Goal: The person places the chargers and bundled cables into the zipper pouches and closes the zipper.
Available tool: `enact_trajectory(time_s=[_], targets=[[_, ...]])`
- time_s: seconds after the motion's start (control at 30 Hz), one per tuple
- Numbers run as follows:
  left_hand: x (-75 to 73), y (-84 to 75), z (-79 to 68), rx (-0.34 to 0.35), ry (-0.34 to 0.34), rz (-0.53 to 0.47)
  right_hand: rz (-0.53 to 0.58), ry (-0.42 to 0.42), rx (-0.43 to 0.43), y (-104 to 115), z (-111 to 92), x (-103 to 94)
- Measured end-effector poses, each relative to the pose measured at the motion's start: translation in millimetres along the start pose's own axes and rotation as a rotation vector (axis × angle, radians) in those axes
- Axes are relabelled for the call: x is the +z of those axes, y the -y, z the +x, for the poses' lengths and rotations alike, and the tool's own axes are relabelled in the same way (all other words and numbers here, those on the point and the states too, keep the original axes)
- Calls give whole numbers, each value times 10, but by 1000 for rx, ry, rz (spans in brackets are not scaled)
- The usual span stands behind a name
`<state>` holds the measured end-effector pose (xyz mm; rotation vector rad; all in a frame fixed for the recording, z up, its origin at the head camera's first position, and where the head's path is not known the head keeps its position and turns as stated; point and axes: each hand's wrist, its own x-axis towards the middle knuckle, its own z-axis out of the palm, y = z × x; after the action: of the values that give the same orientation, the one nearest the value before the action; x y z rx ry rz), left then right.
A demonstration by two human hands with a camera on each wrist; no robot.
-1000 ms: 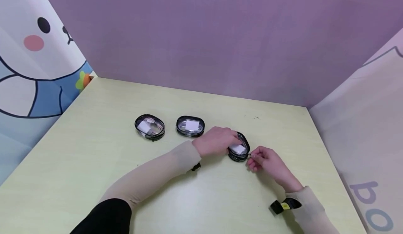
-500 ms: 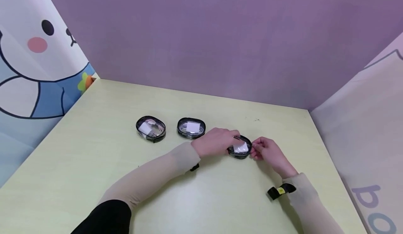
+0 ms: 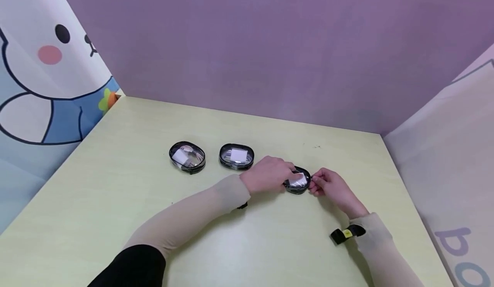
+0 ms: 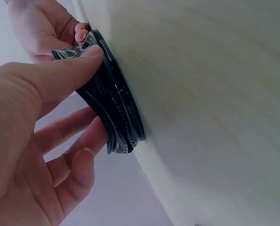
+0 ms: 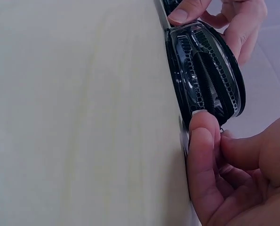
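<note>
A small oval zip case (image 3: 298,185) with clear panels and black trim sits on the table in the head view, a white charger block showing inside. My left hand (image 3: 269,174) grips its left end, thumb on top and fingers along the side, as the left wrist view also shows. At the opposite end, my right hand (image 3: 332,187) pinches the zipper pull between thumb and forefinger; the pull itself is mostly hidden by the fingertips. The right wrist view shows the case's black zipper side (image 5: 205,80) running toward those fingertips (image 5: 203,134).
Two similar cases, a left one (image 3: 187,158) and a middle one (image 3: 236,156), lie farther left on the pale table (image 3: 247,252), each with a white charger and cable inside. A purple panel (image 3: 251,51) stands behind, with printed side panels at left and right.
My right hand has moved away from me around the case's right end, mostly in the first half second. The case has turned and lies flatter, while my left hand keeps its hold.
</note>
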<state>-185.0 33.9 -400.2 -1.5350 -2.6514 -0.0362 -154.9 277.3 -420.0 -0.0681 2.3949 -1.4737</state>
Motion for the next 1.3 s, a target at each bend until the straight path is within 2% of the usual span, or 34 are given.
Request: enact_trajectory(time_s=[0.77, 1.3], targets=[[-19, 18, -3, -41, 47, -97, -58, 22, -21, 17, -41, -46], [-4, 36, -8, -54, 43, -154, -133, 39, -52, 24, -109, -52]])
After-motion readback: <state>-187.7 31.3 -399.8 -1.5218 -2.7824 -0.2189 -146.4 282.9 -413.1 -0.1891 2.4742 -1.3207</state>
